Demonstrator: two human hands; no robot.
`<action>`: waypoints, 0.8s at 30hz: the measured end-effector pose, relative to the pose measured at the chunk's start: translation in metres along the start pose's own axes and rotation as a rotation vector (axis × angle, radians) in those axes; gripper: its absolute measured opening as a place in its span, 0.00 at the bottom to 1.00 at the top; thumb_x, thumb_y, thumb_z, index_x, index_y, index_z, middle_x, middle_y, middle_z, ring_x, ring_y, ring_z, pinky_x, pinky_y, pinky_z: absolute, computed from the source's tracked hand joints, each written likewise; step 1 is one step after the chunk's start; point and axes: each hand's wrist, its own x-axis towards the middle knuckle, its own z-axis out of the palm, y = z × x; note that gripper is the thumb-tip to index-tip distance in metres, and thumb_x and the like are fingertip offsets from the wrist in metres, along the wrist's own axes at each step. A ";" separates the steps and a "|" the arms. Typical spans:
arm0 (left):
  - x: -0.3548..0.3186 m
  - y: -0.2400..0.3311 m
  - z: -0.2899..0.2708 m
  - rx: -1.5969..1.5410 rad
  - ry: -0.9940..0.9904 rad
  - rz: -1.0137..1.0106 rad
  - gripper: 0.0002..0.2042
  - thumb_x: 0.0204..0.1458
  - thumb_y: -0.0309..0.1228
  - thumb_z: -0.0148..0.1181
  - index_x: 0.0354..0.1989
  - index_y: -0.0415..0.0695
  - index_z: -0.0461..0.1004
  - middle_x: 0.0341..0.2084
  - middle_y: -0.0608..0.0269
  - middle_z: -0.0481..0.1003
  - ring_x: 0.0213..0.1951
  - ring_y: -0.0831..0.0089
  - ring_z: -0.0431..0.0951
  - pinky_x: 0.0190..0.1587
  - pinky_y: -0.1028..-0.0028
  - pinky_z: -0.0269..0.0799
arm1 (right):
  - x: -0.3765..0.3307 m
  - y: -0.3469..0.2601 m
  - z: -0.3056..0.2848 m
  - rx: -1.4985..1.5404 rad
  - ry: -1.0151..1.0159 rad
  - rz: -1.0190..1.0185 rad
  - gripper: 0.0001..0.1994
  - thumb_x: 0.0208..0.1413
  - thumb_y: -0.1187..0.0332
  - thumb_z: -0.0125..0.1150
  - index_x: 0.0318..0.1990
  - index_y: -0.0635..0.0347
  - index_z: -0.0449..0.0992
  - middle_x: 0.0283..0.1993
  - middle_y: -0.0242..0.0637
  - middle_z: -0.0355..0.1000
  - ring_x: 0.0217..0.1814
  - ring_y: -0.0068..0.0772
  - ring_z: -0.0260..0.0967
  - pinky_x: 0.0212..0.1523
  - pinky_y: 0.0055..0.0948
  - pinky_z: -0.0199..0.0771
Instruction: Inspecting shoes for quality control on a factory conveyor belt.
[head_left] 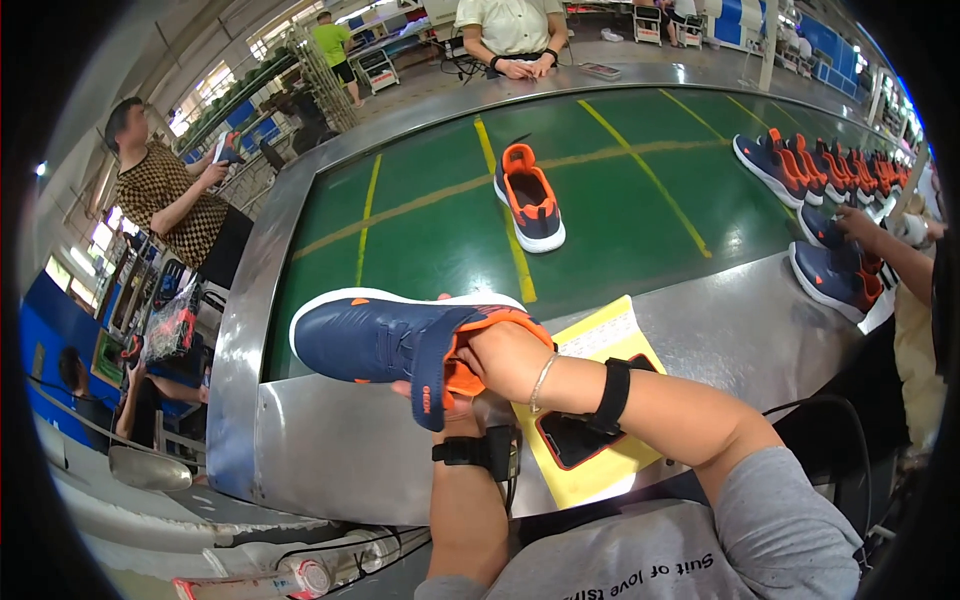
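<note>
A navy sneaker (372,338) with a white sole, orange lining and a wide strap hanging loose lies on its side in my hands, above the near metal edge. My left hand (455,408) supports it from below, its fingertips showing past the sole and most of the palm hidden. My right hand (505,357) reaches into the shoe's opening, its bent fingers at the orange lining and their tips out of sight. Another matching sneaker (530,200) stands upright on the green belt (420,235) beyond, apart from both hands.
A phone (575,440) rests on a yellow sheet (590,480) beneath my right forearm. Several matching sneakers (845,275) line the right side, where another person's hand (857,226) touches one. One person stands at the far edge; another (170,190) at left holds a shoe.
</note>
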 end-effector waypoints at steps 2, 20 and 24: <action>0.002 0.000 -0.004 -0.073 0.006 -0.036 0.49 0.30 0.68 0.54 0.56 0.42 0.58 0.58 0.49 0.54 0.56 0.56 0.60 0.60 0.56 0.53 | 0.004 0.004 0.004 0.009 0.018 0.002 0.09 0.50 0.69 0.48 0.30 0.65 0.74 0.30 0.50 0.71 0.34 0.49 0.69 0.35 0.40 0.67; -0.002 0.001 -0.031 -0.151 0.009 -0.048 0.43 0.32 0.53 0.64 0.56 0.40 0.57 0.57 0.52 0.57 0.57 0.58 0.59 0.60 0.60 0.54 | 0.017 -0.001 0.005 -0.130 -0.070 0.131 0.09 0.42 0.71 0.53 0.31 0.64 0.75 0.31 0.48 0.73 0.34 0.44 0.72 0.36 0.35 0.71; 0.000 0.000 -0.032 -0.031 0.019 -0.001 0.48 0.32 0.62 0.59 0.57 0.39 0.54 0.57 0.47 0.55 0.57 0.56 0.59 0.60 0.59 0.54 | 0.016 -0.001 0.005 -0.132 -0.061 0.137 0.09 0.43 0.70 0.53 0.30 0.63 0.76 0.31 0.48 0.73 0.33 0.43 0.72 0.35 0.35 0.72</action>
